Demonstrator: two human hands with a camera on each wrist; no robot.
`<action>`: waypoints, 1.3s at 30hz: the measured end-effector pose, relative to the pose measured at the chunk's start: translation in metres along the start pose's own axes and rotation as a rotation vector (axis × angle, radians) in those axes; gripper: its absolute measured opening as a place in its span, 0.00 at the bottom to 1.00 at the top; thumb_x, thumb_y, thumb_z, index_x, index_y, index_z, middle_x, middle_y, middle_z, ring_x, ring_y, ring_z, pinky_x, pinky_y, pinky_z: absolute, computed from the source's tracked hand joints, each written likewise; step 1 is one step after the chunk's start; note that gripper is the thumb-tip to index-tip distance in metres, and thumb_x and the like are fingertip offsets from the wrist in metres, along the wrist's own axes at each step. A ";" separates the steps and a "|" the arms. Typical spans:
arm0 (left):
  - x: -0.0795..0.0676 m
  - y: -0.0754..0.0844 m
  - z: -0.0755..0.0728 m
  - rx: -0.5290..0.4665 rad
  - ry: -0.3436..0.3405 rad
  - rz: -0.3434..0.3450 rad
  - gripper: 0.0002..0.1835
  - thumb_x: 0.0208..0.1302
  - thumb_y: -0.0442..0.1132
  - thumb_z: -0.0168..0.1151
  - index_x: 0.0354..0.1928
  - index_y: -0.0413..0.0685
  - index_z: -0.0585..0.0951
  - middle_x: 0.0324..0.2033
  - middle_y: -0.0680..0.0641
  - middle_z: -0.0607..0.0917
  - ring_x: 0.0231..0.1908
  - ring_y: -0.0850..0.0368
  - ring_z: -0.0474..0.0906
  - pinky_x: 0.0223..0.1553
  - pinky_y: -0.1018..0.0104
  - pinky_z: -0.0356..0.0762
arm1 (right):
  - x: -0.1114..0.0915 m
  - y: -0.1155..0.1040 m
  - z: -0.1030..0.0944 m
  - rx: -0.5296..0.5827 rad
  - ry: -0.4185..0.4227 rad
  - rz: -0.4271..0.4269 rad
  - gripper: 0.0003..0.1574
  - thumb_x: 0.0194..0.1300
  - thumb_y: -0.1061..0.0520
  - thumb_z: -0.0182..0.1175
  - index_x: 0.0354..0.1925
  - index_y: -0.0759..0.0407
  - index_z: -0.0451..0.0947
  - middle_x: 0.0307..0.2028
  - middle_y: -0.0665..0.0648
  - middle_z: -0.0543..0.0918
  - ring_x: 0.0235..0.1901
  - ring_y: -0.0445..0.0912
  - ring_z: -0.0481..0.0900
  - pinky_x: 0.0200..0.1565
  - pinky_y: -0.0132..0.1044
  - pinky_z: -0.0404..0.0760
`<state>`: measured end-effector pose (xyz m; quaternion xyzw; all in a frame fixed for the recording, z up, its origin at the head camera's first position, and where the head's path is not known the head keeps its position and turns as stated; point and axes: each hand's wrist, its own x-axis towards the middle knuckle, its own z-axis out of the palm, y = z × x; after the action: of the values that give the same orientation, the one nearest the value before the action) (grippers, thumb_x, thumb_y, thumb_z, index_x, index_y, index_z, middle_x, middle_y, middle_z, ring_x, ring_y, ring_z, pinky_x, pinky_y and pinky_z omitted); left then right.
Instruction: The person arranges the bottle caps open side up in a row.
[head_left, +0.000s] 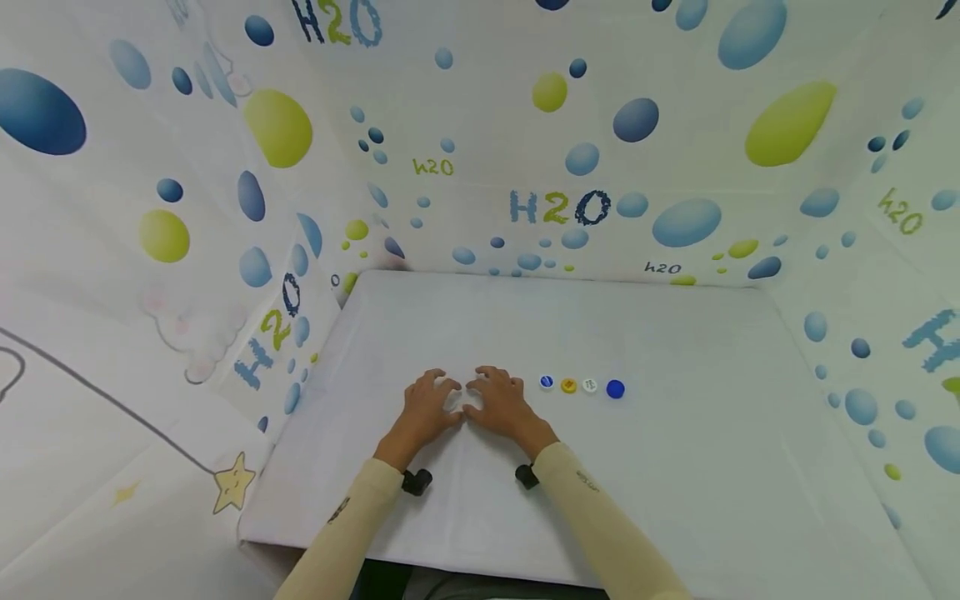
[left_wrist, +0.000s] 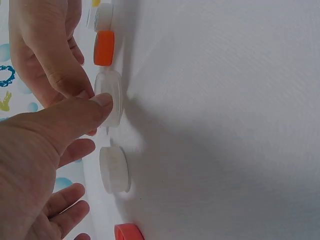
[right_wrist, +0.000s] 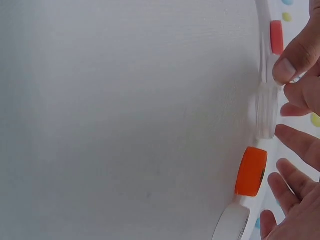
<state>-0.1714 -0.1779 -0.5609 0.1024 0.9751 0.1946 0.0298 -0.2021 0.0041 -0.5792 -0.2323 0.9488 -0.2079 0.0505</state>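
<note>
A clear plastic cap [left_wrist: 111, 80] stands on the white tabletop between my two hands. My left hand [head_left: 431, 406] pinches it, with the thumb on its near side in the left wrist view. My right hand [head_left: 501, 404] meets it from the other side; its fingertips reach the clear cap [right_wrist: 267, 112], but how firmly they hold is hidden. Beside the clear cap lie an orange cap [right_wrist: 251, 172], toward my right, and a white cap [left_wrist: 114, 170], toward my left. Beyond that white one shows a red cap [left_wrist: 129, 232]. My hands hide these neighbours in the head view.
Right of my hands, the row continues with a blue-and-white cap [head_left: 547, 382], a yellow cap [head_left: 568, 386], a white cap [head_left: 589, 386] and a blue cap [head_left: 615, 389]. A cloth printed with bubbles [head_left: 550, 92] hangs around the white table [head_left: 712, 467].
</note>
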 end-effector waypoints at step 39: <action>0.000 0.013 -0.001 0.004 -0.033 0.063 0.18 0.66 0.46 0.76 0.55 0.49 0.86 0.67 0.35 0.77 0.70 0.35 0.69 0.67 0.34 0.65 | -0.016 0.005 -0.009 0.083 -0.008 0.005 0.24 0.69 0.41 0.70 0.59 0.48 0.86 0.74 0.57 0.71 0.75 0.57 0.65 0.65 0.60 0.65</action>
<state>-0.1687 -0.1671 -0.5549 0.1363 0.9712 0.1916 0.0394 -0.1915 0.0187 -0.5734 -0.2285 0.9398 -0.2458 0.0645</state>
